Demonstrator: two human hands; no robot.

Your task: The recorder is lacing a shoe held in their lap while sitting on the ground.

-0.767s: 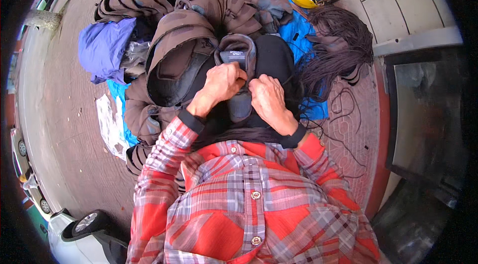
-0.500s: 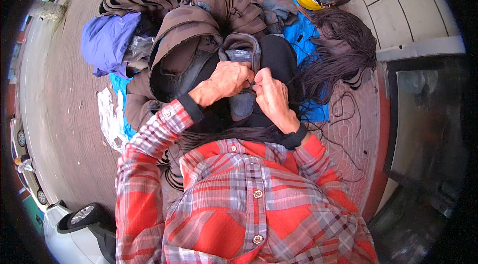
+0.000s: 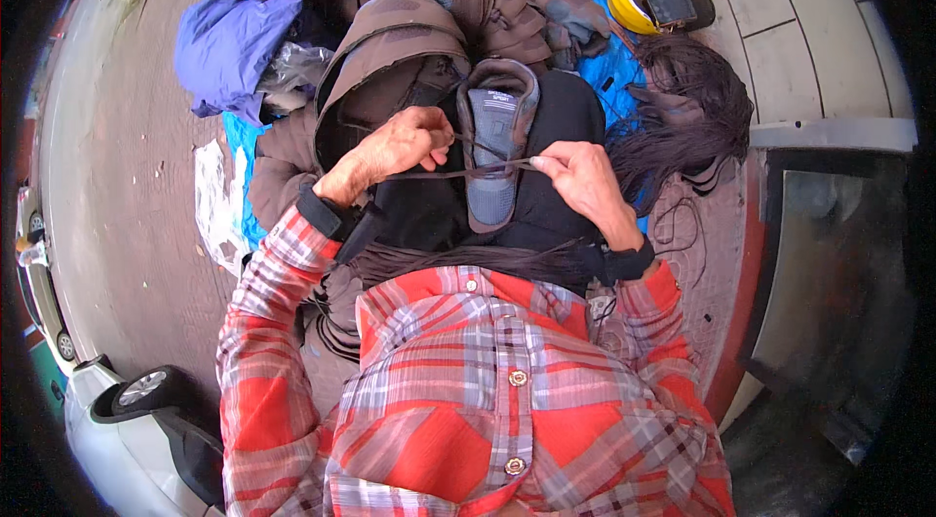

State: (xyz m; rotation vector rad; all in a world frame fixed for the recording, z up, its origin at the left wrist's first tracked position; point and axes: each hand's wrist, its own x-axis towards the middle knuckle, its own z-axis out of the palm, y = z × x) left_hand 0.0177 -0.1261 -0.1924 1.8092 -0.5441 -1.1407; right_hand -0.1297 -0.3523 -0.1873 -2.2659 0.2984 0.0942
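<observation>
In the head view, the lacing of a grey-blue shoe upper (image 3: 495, 154) looks partly done. A dark lace (image 3: 502, 167) runs through its front and stretches across it in a nearly straight line, while the tongue lies open toward the collar. No knot or bow can be made out, so the upper eyelets and the loose ends appear to remain. The upper rests on the person's black trousers (image 3: 565, 127), toe toward 6 o'clock. More uppers (image 3: 395, 39) pile up from 10 to 12 o'clock; a dark tangle of strands (image 3: 712, 113) lies at 3 o'clock, farther out.

The left hand (image 3: 408, 145), at 9 o'clock of the upper, has its fingers curled and seems pinched on 1 strand. The right hand (image 3: 583, 178), just past 3 o'clock, clamps the lace between thumb and finger. The forearms come in from 8 and 5 o'clock, wrists apart, palms mostly turned down.
</observation>
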